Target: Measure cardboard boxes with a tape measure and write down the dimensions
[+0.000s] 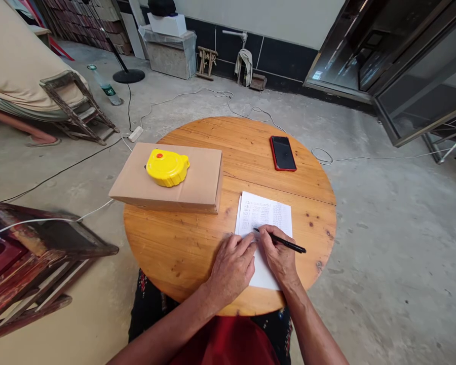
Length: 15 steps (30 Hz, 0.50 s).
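A black pen (pixel 292 245) is gripped in my right hand (pixel 279 257), its tip touching or just above a white sheet of paper (pixel 264 276). Rows of small handwriting cover the sheet's upper part, too fine to read. My left hand (pixel 232 263) lies flat with fingers stretched out, resting on the left edge of the paper and the wooden round table (pixel 175 246). It holds nothing. Part of the sheet is hidden under both hands. Another sheet edge seems to show beneath it on the left.
A cardboard box (pixel 201 175) stands on the table's left, with a yellow tape measure (pixel 167 167) on top. A phone in a red case (pixel 283 153) lies at the back right. A wooden chair (pixel 34 258) is close on the left; cables (pixel 197 92) run across the floor.
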Each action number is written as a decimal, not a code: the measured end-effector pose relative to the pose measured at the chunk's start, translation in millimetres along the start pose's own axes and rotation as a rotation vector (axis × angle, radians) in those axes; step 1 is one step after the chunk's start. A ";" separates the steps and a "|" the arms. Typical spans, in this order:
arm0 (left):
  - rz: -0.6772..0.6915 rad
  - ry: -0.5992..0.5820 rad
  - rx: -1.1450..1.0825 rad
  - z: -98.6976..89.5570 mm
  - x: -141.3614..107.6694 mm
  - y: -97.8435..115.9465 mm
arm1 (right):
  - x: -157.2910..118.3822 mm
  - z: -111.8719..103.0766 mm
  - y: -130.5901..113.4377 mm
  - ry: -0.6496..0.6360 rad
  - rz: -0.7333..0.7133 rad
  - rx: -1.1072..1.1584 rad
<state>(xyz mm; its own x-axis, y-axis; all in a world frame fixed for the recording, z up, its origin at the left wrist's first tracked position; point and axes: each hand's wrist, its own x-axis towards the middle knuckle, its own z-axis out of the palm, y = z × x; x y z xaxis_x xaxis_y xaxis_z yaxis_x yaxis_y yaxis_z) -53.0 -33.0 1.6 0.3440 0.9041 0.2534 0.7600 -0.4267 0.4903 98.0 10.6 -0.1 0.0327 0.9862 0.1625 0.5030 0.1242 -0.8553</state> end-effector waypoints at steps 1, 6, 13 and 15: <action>0.001 0.000 0.002 -0.1 0.0 0.1 | 0.1 0.0 0.0 -0.001 0.000 0.001; 0.000 0.004 0.005 0.0 -0.4 0.2 | 1.4 0.1 -1.6 -0.014 -0.034 -0.031; 0.005 0.000 0.014 0.4 -0.2 -0.2 | -0.9 -0.8 -0.6 0.047 0.022 0.048; 0.012 -0.014 0.024 -0.1 0.3 -0.2 | -1.1 -1.1 -0.4 0.064 0.043 0.079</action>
<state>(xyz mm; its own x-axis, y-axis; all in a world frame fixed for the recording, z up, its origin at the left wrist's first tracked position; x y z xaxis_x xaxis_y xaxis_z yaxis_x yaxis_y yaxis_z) -53.1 -32.6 1.7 0.3612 0.8991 0.2473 0.7688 -0.4373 0.4667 98.7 9.3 0.6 0.1088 0.9821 0.1536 0.4303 0.0928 -0.8979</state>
